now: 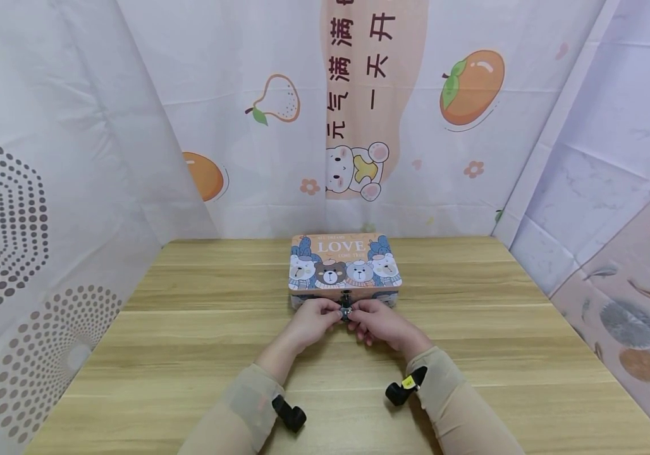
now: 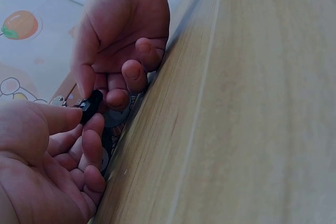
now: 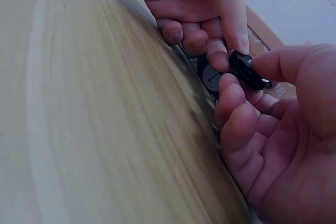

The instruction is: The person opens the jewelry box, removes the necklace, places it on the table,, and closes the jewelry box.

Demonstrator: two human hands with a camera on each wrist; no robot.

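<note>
Left hand and right hand pinch a lock before a box, curtain behind.

"Head camera, where?"
"High above the worktop's near side, looking forward and down to the far edge, both far corners in frame!"
"And the wrist cameras?"
"Close in, low, rolled sideways! Left looks past the left hand to the right hand; right mirrors it, and all three share both hands!"
</note>
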